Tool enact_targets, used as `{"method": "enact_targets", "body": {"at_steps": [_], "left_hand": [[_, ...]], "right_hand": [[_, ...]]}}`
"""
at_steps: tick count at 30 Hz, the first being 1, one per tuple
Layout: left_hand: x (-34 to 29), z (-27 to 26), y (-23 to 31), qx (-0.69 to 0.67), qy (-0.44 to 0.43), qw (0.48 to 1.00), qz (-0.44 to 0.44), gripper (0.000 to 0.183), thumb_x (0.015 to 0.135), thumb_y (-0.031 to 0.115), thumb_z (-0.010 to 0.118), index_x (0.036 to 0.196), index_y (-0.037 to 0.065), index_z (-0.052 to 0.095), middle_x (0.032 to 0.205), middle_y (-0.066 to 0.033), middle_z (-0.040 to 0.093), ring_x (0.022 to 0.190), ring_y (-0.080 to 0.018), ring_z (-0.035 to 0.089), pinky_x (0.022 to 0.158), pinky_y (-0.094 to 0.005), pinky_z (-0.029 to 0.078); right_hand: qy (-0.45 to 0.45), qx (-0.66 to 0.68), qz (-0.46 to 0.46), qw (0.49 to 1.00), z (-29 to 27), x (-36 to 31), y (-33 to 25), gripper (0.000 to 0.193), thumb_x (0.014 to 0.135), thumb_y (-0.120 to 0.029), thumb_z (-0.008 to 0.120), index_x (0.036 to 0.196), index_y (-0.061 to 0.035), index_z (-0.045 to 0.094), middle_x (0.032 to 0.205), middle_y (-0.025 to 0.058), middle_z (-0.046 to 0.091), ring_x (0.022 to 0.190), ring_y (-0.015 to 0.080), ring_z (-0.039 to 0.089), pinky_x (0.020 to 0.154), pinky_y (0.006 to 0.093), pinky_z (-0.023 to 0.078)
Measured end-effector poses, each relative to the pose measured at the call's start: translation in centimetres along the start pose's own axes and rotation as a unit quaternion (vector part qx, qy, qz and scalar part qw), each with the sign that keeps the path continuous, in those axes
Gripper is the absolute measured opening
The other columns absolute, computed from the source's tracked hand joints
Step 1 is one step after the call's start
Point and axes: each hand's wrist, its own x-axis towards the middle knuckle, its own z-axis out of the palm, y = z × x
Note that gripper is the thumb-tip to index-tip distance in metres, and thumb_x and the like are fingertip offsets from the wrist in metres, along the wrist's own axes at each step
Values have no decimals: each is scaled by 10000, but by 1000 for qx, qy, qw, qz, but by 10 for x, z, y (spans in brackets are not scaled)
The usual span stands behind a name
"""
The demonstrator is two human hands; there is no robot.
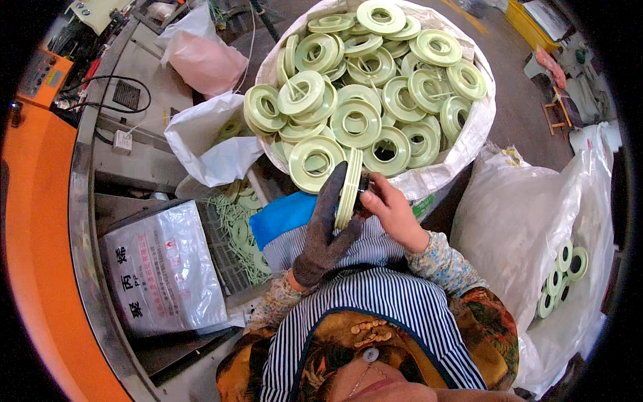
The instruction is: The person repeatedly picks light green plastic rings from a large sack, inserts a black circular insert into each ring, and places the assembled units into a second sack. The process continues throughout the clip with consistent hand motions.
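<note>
While the gloved left hand (320,246) has its fingers clamped on a pale green ring (349,189) held edge-on above the lap, the bare right hand (398,218) has its thumb and fingers bent close together on a small black piece (364,183) at the ring's right side. Just beyond stands a white sack (483,137) heaped with similar rings (356,123); a clear bag (512,201) is at the right.

Dark glove (323,246), floral sleeves (442,266), striped apron (375,295).
The glove sheathes the left hand (326,231) at the grip; behind it come the pale sleeves, navy-and-white apron and brown patterned top (492,321) with round button (370,355).
</note>
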Motion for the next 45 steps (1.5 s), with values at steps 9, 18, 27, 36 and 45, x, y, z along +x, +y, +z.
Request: {"method": "enact_targets", "body": {"at_steps": [9, 18, 27, 36, 45], "left_hand": [[-13, 23, -60, 154, 61, 981, -96, 496, 895, 126, 631, 1353, 11, 480, 1331, -230, 523, 1265, -355, 485, 1070, -442, 377], [15, 63, -81, 30, -89, 981, -169, 475, 943, 168, 581, 1367, -6, 453, 1285, -214, 550, 1143, -294, 579, 974, -380, 469], [-18, 46, -113, -122, -70, 968, -206, 500, 1000, 169, 498, 1444, 0, 342, 1358, -169, 521, 1256, -252, 515, 1078, -367, 388], [-40, 8, -88, 276, 0, 959, -57, 491, 768, -62, 648, 1241, 50, 584, 1133, -236, 613, 995, -408, 620, 814, -455, 536], [-45, -26, -73, 30, 142, 980, -139, 581, 804, -64, 658, 1342, 90, 506, 1225, -264, 537, 1128, -443, 555, 929, -484, 485]], "right_hand": [[165, 516, 5, 840, -90, -29, -11, 473, 994, -401, 471, 1372, -118, 458, 1337, 108, 550, 1053, 262, 614, 816, 448, 556], [188, -573, -89, 793, -108, 60, 57, 528, 788, -279, 731, 1235, -65, 549, 1053, 114, 652, 944, 272, 612, 783, 398, 515], [223, -553, 47, 802, -132, 58, 17, 526, 759, -273, 711, 1189, -13, 555, 891, 195, 667, 806, 364, 657, 692, 461, 524], [-25, -417, -66, 906, -92, 77, 59, 280, 841, -153, 626, 1088, -22, 631, 963, 215, 677, 907, 363, 660, 766, 433, 532], [-291, -663, -8, 689, -85, 163, 175, 197, 782, -152, 590, 861, -22, 715, 916, 198, 704, 853, 358, 689, 764, 465, 556]]}}
